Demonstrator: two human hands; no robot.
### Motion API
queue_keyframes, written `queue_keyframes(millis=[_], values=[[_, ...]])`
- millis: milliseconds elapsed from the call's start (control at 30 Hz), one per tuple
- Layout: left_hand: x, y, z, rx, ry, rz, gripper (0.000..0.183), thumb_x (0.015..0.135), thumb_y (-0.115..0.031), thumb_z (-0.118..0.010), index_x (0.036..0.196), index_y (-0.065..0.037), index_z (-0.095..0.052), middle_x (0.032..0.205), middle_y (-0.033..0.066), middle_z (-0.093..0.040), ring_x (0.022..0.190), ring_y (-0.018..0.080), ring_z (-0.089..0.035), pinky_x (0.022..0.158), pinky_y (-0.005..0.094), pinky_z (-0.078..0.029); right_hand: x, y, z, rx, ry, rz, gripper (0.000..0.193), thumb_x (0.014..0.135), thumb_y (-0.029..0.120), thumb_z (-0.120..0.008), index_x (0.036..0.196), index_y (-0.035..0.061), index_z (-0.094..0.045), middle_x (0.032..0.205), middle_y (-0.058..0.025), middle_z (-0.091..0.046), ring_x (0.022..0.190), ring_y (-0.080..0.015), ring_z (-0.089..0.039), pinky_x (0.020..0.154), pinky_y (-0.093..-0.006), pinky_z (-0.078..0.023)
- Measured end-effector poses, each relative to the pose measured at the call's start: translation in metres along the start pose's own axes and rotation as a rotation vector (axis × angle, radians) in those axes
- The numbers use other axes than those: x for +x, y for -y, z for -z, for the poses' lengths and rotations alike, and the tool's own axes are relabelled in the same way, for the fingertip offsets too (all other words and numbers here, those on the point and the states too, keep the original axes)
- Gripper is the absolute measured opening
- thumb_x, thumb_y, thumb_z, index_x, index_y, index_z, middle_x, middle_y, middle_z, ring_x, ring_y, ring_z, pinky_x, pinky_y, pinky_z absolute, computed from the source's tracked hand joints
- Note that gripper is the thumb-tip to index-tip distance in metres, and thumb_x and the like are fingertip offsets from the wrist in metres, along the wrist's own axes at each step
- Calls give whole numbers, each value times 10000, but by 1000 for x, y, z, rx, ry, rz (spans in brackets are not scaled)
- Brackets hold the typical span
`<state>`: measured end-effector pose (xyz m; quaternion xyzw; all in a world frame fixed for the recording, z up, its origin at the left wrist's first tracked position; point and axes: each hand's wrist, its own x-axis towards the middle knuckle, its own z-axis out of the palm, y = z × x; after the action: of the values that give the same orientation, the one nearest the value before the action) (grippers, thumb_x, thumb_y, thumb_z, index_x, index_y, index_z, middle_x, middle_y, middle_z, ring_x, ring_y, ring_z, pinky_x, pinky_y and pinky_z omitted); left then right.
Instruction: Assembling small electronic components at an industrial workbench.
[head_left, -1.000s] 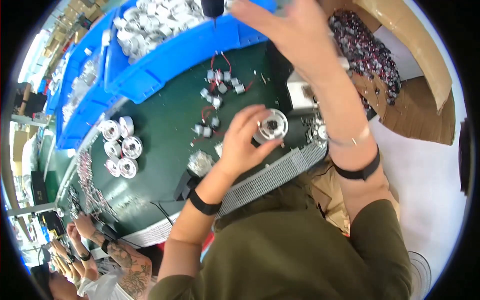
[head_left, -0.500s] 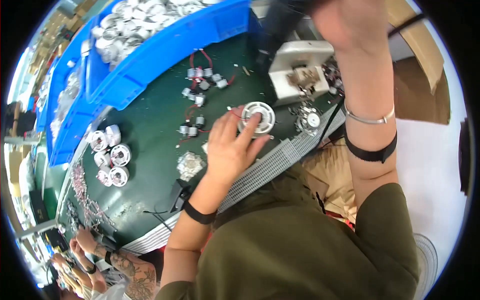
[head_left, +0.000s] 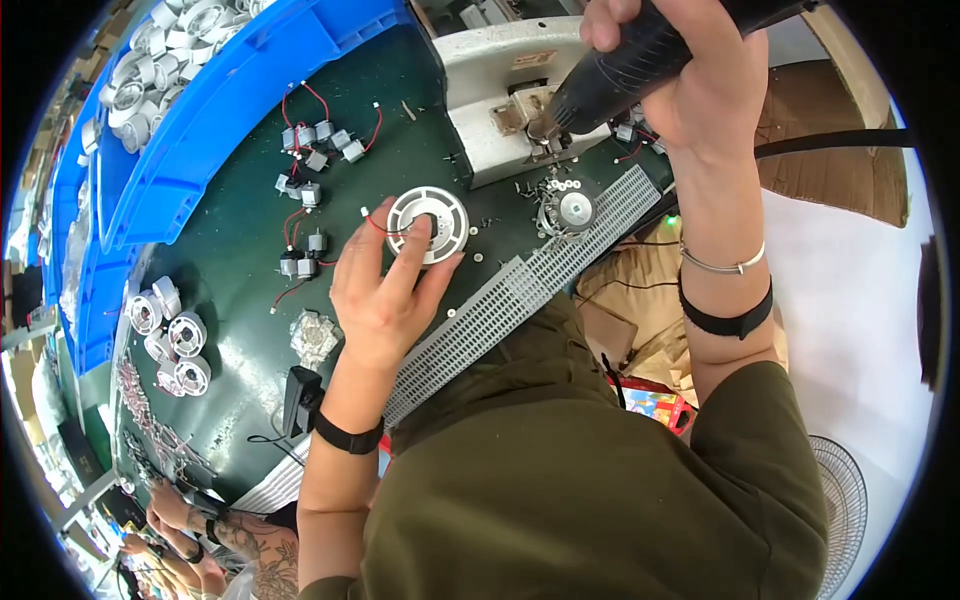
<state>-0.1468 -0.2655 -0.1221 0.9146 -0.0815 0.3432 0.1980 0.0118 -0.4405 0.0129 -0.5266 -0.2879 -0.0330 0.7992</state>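
My left hand (head_left: 375, 300) grips a white round plastic housing (head_left: 458, 215) on the green table, index finger pressed at its middle and thumb along its near edge. A red wire crosses the housing's left side under the fingers. Raised at the upper right, my right hand (head_left: 705, 110) is wrapped round a black electric screwdriver (head_left: 630, 70). Its tip points down to the left, at the metal outlet of a white screw feeder (head_left: 480, 110); whether a screw is on the tip cannot be seen. Right of the housing stands a round metal dish (head_left: 575, 210) with small screws and white rings.
Small motors with red wires (head_left: 312, 195) lie left of the housing. Farther left are several white housings (head_left: 187, 333) and a blue bin (head_left: 260, 85) of white parts. A perforated grey strip (head_left: 480, 320) edges the table. Another person's hands (head_left: 175, 510) work at the lower left.
My view has shifted right. The screwdriver, blurred before, has come down with its tip at the feeder's outlet. My left hand stays on the housing.
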Motion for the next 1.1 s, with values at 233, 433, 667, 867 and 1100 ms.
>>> queue_keyframes(millis=[233, 433, 667, 867, 1100], values=[[-2, 2, -1, -6, 8, 19, 448, 611, -181, -830, 1007, -67, -655, 1070, 198, -610, 848, 327, -634, 728, 385, -542, -4, -5, -2, -23, -24, -15, 420, 789, 88, -638, 1143, -41, -453, 657, -79, -537, 524, -174, -536, 514, -283, -460], [-2, -2, -6, -43, -22, 51, 455, 609, -170, -831, 1014, -67, -652, 1065, 190, -606, 861, 326, -628, 707, 377, -535, -10, -5, -3, -52, -31, 11, 412, 785, 64, -622, 1145, -44, -454, 663, -83, -544, 522, -174, -537, 517, -285, -458], [-2, -1, -2, -48, -6, 77, 393, 605, -186, -826, 963, -133, -672, 1060, 181, -601, 849, 308, -613, 676, 370, -513, -21, 6, -15, -153, 4, -64, 446, 808, 100, -594, 1191, -52, -420, 663, -85, -553, 515, -190, -553, 518, -306, -476], [0, -1, -1, -76, -33, 90, 384, 602, -181, -818, 952, -127, -671, 1028, 160, -596, 844, 307, -607, 684, 368, -507, -13, 20, -45, -93, 172, 41, 499, 861, 218, -539, 1224, -74, -362, 647, -106, -553, 510, -223, -581, 537, -345, -526], [3, -3, -2, -93, -51, 76, 367, 602, -187, -809, 929, -107, -662, 1020, 147, -593, 823, 297, -595, 713, 384, -492, -6, -14, -69, 971, 353, -409, 454, 811, 102, -600, 1156, -104, -389, 640, -102, -554, 480, -181, -531, 482, -299, -471]])
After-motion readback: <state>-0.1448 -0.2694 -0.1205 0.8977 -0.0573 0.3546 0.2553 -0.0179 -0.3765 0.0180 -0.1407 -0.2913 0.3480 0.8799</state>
